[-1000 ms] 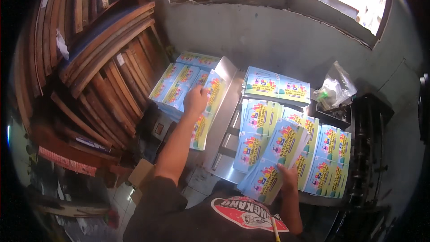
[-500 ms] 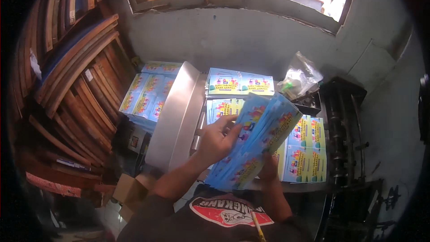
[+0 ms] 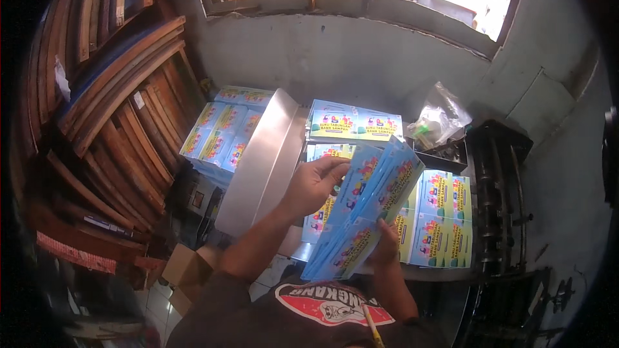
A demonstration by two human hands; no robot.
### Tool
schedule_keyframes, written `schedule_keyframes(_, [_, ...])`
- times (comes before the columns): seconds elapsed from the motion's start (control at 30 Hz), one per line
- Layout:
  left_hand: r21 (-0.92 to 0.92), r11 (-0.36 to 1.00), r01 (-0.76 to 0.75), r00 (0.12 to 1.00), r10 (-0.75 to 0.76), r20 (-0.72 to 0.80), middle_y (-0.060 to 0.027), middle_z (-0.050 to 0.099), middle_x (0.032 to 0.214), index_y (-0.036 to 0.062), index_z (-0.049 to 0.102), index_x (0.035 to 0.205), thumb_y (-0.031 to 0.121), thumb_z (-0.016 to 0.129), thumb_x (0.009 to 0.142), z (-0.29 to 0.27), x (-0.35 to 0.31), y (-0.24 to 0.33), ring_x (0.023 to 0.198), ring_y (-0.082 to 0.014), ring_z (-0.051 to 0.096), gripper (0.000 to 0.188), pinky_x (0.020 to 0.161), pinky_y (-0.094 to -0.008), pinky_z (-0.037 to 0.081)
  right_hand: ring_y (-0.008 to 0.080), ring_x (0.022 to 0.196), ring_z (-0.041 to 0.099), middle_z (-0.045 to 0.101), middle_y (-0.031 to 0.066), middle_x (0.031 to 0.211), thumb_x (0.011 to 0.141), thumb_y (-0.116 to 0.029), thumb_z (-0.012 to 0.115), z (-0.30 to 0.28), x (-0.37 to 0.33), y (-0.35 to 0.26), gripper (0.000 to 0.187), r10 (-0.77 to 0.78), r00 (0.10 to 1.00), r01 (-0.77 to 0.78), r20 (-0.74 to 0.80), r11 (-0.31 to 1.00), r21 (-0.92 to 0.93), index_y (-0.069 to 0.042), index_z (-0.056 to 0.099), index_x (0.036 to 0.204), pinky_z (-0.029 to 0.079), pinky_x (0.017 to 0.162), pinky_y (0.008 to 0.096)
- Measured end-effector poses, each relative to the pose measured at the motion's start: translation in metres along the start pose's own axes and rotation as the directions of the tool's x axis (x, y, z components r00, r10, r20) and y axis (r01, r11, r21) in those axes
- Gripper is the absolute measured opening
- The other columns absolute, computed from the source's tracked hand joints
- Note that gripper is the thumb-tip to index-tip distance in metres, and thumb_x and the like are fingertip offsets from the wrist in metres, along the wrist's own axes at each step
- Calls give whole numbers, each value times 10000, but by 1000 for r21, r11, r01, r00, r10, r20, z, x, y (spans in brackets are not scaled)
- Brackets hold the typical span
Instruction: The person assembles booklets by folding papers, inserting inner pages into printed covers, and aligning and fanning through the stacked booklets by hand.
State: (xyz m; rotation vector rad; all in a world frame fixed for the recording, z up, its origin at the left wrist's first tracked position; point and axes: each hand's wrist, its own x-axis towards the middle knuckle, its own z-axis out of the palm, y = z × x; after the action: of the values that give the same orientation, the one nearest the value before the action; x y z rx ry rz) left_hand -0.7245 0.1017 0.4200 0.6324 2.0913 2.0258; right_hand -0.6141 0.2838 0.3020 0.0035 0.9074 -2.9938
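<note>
A thick sheaf of blue-and-yellow printed sheets [image 3: 361,212] is held up at a slant over the table, its layers slightly fanned. My right hand [image 3: 385,243] grips it at the lower right edge, thumb on the front, other fingers mostly hidden behind. At the upper left edge of the sheaf my left hand [image 3: 316,183] is closed in a pinch. How many sheets its fingers catch cannot be made out. Beneath and around lie more stacks of the same print: a back stack [image 3: 354,120], a right stack [image 3: 442,232] and a partly covered stack [image 3: 316,222].
An upright metal plate [image 3: 261,161] divides the table from another tall stack of prints [image 3: 219,132] at left. A clear plastic bag [image 3: 442,116] lies on a dark tray at back right, beside a black roller machine [image 3: 496,200]. Wooden frames [image 3: 122,129] line the left; a cardboard box [image 3: 187,274] sits below.
My left hand's fingers have drawn in to a pinch at the sheaf's edge. The sheaf has tilted slightly, and more of my right hand shows. The whole view has shifted a little.
</note>
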Motion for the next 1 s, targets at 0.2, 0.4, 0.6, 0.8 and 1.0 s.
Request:
schedule_keyframes(0.2, [12,997,-76,995,76,59,-116,717,980,20,661,1163,168,599,965,-6,-3,-9,848,-158,691,255,710,-291,555,339,1050,653,603,204,1205,875,-174,628,-5,0,6,543,-4,998,-1,60,997,78,19,416,1336,567,876,486])
schedule_keyframes(0.4, [494,719,-490,841,538,52,-184,697,921,16,653,1032,88,596,938,-5,-2,-19,855,-254,705,131,721,-341,552,338,1033,664,615,207,1195,887,-179,629,-5,0,10,531,35,997,-40,67,996,81,23,423,1333,579,859,485])
schedule_keyframes(0.6, [-52,866,-498,736,390,-554,-159,670,990,32,574,1049,165,545,990,-21,5,-47,853,-186,641,148,777,-326,487,333,1003,674,625,200,1175,891,-178,623,-14,0,14,517,50,997,-55,53,993,101,11,432,1332,586,844,480])
schedule_keyframes(0.8, [-54,998,12,890,-35,-455,-123,564,1276,16,564,1230,214,466,1003,-82,-15,-114,1183,-172,492,316,992,-326,363,337,999,672,626,191,1156,913,-165,586,-2,-6,6,462,93,995,-91,-39,995,49,1,444,1320,590,833,484])
schedule_keyframes(1.0, [16,955,296,955,-296,22,-75,678,977,-25,611,1140,335,488,1025,-20,-61,-84,894,-144,625,397,792,-289,495,339,997,670,629,200,1143,943,-186,541,-6,-6,17,422,102,989,-103,-111,995,-8,-11,458,1318,584,846,484])
